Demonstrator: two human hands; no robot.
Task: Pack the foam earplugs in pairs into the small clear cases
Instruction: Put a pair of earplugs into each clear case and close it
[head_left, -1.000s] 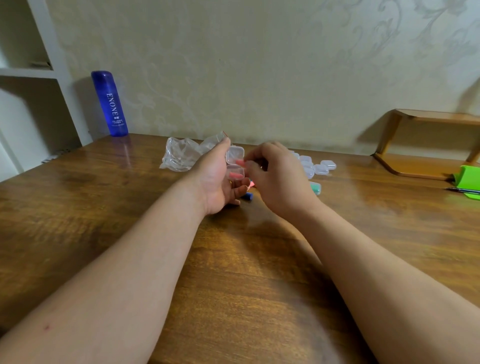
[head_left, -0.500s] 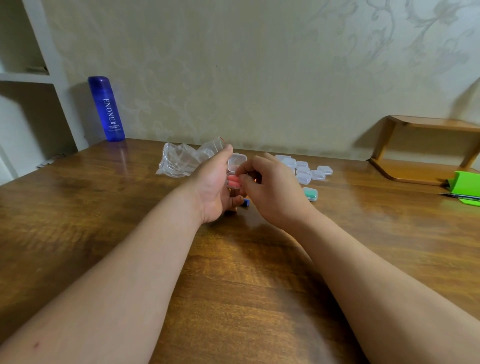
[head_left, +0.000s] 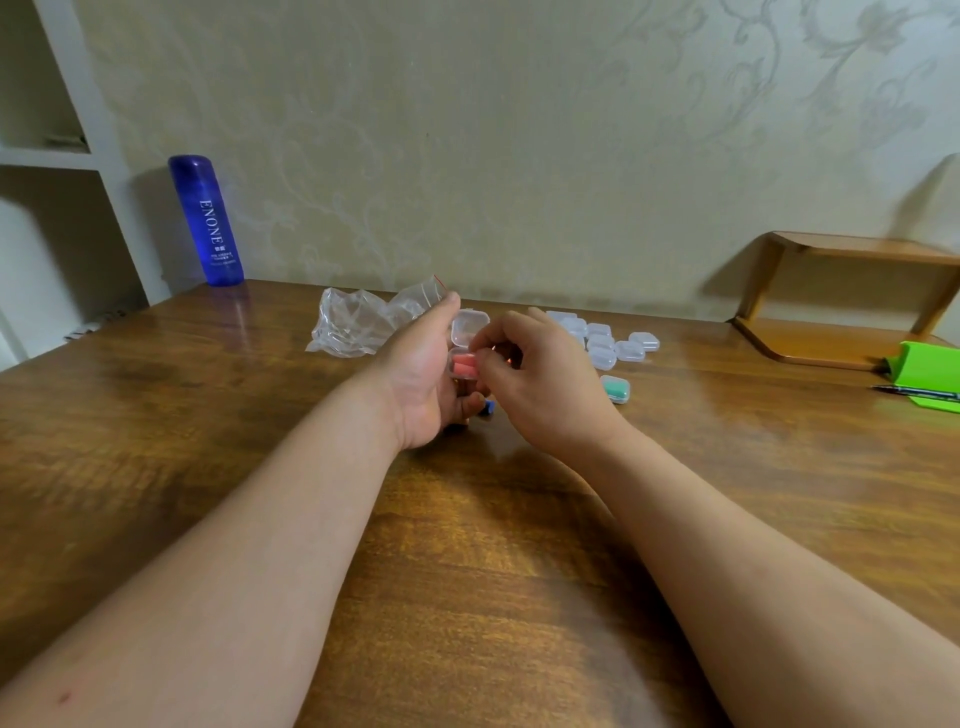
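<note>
Head: L hand (head_left: 423, 379) holds open case (head_left: 468, 326), R hand (head_left: 540, 384) at pink earplugs (head_left: 463, 365).

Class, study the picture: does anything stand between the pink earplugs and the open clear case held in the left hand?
Nothing visible does. The left hand holds the clear case with its lid tipped open. The pink earplugs already lie in its lower half, where the right hand pinches them.
</note>
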